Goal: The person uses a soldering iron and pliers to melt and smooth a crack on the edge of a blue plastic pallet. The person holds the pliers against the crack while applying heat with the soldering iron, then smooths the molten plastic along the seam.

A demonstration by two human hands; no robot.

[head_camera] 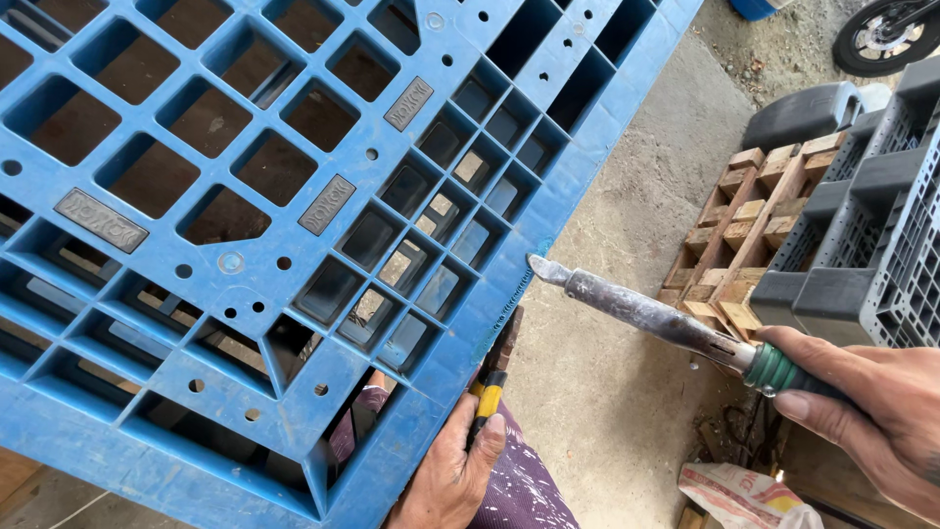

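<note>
Blue plastic pallet (245, 225), a grid of square openings, tilted across the left and middle of the view, its right edge running from upper right down to lower middle.

Right hand (871, 411) at the lower right, grip clamped around the green handle of a soldering-iron-like tool (651, 315). Long grey metal shaft, stained and worn, slanting up and to the left. Flat tip touching, or all but touching, the pallet's right edge about halfway along, beside a small rough patch in the blue plastic.

Left hand (452, 475) at the bottom middle, under the lower end of that same pallet edge. Fingers curled shut around a yellow-and-black handled tool (488, 397), held against the underside of the rim. Head of that tool hidden behind the pallet; kind not to be told.

Purple patterned cloth (524, 490) below and beside the left hand, over the knee.

Bare concrete floor (627, 196) between the pallet and the things at the right. Wooden pallet (746, 235) lying on the floor near the right edge. Grey plastic pallet (871, 225) resting over its right part. Crumpled printed bag (739, 495) on the floor at the lower right, below the tool's handle. Motorcycle wheel (886, 34) in the upper right corner.
</note>
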